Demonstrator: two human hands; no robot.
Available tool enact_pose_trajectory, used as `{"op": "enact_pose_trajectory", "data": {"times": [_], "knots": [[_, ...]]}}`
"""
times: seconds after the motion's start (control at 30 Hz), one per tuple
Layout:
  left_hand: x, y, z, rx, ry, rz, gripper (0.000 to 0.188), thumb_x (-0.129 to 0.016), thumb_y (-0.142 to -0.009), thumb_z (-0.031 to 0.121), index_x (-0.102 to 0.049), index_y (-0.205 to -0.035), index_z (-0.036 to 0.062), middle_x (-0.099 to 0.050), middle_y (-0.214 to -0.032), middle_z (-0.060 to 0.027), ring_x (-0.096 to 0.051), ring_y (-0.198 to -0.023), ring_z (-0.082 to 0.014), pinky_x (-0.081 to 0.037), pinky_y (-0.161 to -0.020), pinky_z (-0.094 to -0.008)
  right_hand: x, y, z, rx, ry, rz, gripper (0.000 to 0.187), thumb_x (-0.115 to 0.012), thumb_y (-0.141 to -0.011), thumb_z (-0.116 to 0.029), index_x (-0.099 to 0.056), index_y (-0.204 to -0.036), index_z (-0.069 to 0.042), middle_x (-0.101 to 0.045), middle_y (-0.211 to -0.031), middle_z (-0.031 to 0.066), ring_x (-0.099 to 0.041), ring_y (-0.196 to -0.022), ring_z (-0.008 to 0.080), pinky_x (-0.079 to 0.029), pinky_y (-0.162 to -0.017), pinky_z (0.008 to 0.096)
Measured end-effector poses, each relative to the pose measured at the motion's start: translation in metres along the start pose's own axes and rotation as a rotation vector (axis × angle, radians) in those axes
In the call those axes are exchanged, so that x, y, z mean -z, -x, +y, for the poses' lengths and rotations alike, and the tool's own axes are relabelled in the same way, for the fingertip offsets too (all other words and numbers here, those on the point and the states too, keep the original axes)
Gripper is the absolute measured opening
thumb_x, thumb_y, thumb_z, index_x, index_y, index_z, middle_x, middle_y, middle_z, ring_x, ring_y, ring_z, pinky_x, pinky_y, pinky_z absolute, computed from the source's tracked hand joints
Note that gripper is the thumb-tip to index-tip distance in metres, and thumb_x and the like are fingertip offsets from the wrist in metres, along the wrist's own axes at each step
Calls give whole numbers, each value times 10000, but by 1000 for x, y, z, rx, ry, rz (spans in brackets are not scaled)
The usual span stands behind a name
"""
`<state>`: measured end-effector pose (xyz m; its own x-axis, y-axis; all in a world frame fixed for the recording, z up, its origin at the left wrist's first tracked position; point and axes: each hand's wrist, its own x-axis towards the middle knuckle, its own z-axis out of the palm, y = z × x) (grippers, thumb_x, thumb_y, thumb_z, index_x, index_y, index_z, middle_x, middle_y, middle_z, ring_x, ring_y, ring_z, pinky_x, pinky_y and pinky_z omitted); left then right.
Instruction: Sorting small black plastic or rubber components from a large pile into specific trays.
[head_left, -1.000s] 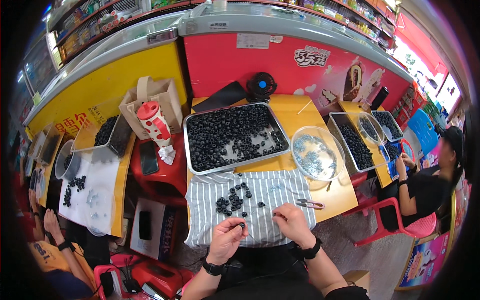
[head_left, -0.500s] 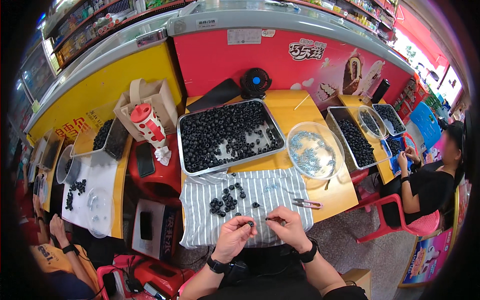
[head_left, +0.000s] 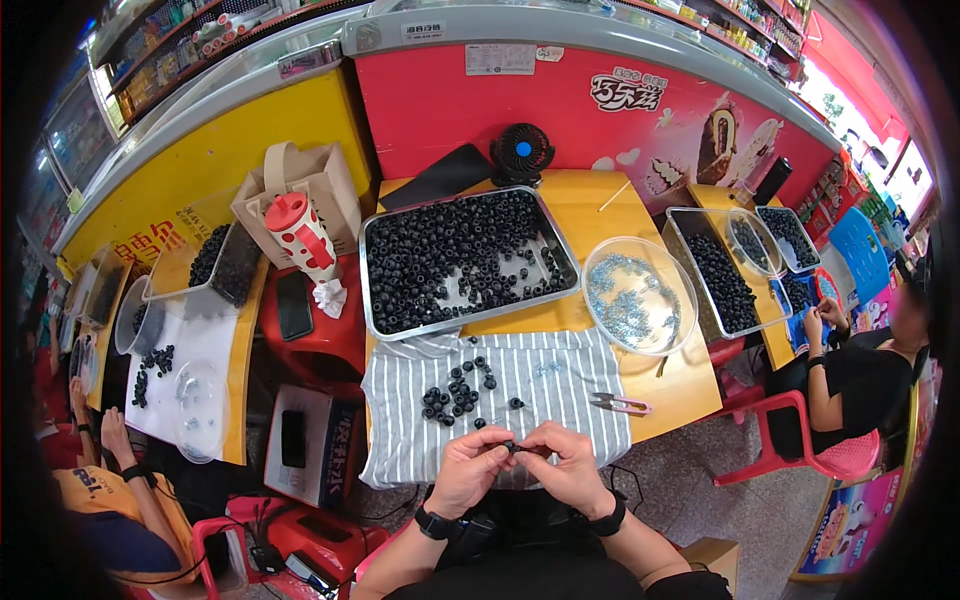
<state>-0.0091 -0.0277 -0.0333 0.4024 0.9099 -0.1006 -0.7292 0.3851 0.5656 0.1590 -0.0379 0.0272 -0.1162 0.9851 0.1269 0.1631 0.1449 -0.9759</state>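
My left hand (head_left: 470, 472) is closed in a pinch on a small black ring-shaped part (head_left: 511, 446). Fingertips of my right hand (head_left: 566, 464) press together against the same part; anything else between them is too small to make out. Both hands meet over the near edge of a grey striped cloth (head_left: 585, 440). Just beyond them lies a loose group of similar black parts (head_left: 455, 402), with a few tiny pale-blue pieces (head_left: 548, 369) farther off. Thread snips (head_left: 620, 404) with pinkish handles rest on the cloth, right of the hands.
Behind the cloth stands a metal tray (head_left: 462, 290) of black parts. To its right is a clear round dish (head_left: 597, 325) of pale-blue pieces. A black fan (head_left: 522, 152) and a spotted tumbler (head_left: 300, 240) stand farther back. People work at tables on both sides.
My right hand has moved left, and its fingertips now meet my left hand at the black part. Before, the hands were apart. The view has shifted slightly.
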Motion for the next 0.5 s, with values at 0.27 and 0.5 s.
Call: {"op": "enact_pose_trajectory", "data": {"times": [0.27,0.5], "knots": [[1,0,-2,-25,-95,-3,204,-597,-883,-55,-651,-1079,-48,-590,-1049,-94,-624,-879,-161,-532,-763,-265,-2,1,-1,104,225,-11,88,-687,-758,47,-636,-827,27,-608,-753,87,-629,-638,146,-497,-560,254],[3,1,-2,-34,-122,-34,201,-611,-879,-42,-658,-1075,-47,-588,-1029,-90,-614,-858,-149,-524,-761,-257,4,-2,-3,66,226,-105,114,-713,-751,38,-634,-831,24,-609,-716,70,-611,-621,132,-479,-553,243]]}}
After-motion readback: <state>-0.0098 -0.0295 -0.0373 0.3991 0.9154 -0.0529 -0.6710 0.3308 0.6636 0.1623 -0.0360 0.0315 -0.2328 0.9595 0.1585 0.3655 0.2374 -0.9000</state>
